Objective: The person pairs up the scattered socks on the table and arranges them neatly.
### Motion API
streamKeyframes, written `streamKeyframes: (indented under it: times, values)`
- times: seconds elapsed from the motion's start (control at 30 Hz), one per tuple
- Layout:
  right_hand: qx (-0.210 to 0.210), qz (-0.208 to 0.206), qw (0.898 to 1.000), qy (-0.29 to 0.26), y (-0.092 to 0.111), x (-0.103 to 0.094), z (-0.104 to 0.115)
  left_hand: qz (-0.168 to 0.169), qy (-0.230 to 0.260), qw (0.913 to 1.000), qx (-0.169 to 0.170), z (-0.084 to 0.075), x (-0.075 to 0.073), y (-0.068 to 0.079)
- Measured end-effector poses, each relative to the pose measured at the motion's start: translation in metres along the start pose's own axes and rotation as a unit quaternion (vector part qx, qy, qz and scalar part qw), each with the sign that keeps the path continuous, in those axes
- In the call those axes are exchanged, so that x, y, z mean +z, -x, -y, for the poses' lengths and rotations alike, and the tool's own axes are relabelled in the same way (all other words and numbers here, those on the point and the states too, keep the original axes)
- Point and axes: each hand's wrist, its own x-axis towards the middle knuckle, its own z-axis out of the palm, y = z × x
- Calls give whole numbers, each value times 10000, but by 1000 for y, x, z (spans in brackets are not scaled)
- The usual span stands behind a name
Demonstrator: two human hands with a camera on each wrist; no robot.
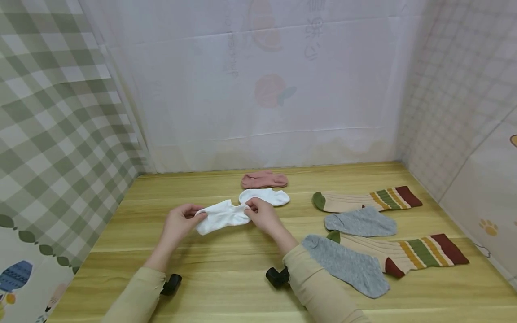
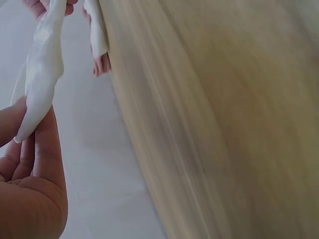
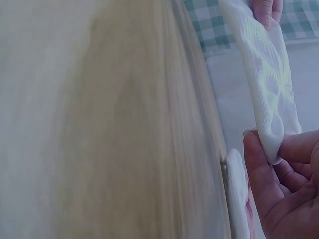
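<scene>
A white ankle sock (image 1: 223,216) is stretched between my two hands above the wooden table. My left hand (image 1: 180,223) pinches one end of it between thumb and fingers. At the other end, my right hand (image 1: 264,216) pinches the sock, as the right wrist view also shows at the thumb (image 3: 299,148). Just behind the right hand lies a second white sock (image 1: 274,197), flat on the table. Beyond that rests a pink sock (image 1: 264,179), which appears folded or doubled.
To the right lie two striped long socks (image 1: 347,202) with green and dark red ends, and two grey socks (image 1: 361,222), partly overlapping. White cloth (image 1: 266,112) hangs behind the table (image 1: 161,188); a green checked cloth (image 1: 52,112) hangs at the left.
</scene>
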Motion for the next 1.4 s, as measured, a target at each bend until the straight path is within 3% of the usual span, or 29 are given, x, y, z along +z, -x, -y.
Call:
streamKeyframes:
  times: [0.47, 0.7, 1.4]
  values:
    - [356, -319, 9989, 13, -6, -33, -17, -143, 758, 9970, 1, -12, 37, -22]
    - [688, -288, 9970, -211, -11, -48, -21, -208, 600, 9978, 215, -21, 51, -32]
    - [866, -357, 9943, 504, -18, -92, -33, -183, 717, 9969, 260, -55, 83, -68]
